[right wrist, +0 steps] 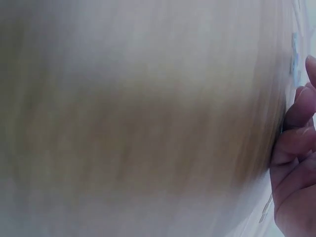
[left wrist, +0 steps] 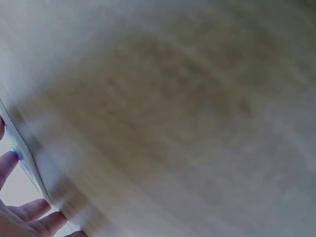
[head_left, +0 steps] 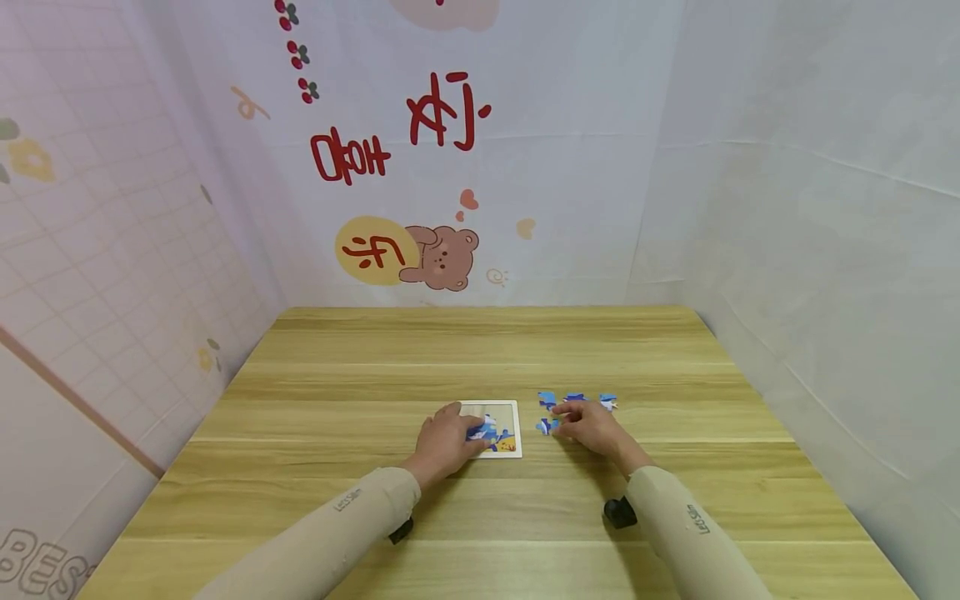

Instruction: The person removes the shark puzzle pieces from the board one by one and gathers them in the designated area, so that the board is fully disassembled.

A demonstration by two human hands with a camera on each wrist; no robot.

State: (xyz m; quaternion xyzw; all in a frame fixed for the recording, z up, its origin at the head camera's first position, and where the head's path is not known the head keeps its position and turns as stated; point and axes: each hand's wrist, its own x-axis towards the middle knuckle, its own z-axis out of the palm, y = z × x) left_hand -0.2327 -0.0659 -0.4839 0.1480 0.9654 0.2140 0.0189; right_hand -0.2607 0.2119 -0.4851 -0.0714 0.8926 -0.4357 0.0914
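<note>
A square jigsaw tray (head_left: 518, 429) with a white border lies on the table, partly filled with blue, white and yellow pieces (head_left: 506, 443). Over its left side rests my left hand (head_left: 444, 437), fingers spread across the tray and covering part of the picture. In the left wrist view these fingers (left wrist: 32, 210) lie along the tray's edge. To the right, my right hand (head_left: 592, 425) is among loose pieces, fingers bent, with a gap between thumb and forefinger. Its fingertips are right at a blue and white puzzle piece (head_left: 546, 427).
More loose puzzle pieces lie in a row behind the right hand: one at the left (head_left: 547, 400), one in the middle (head_left: 574, 397) and one at the right (head_left: 608, 401). The wooden table (head_left: 480, 350) meets a cloth-covered wall (head_left: 570, 250) at the back.
</note>
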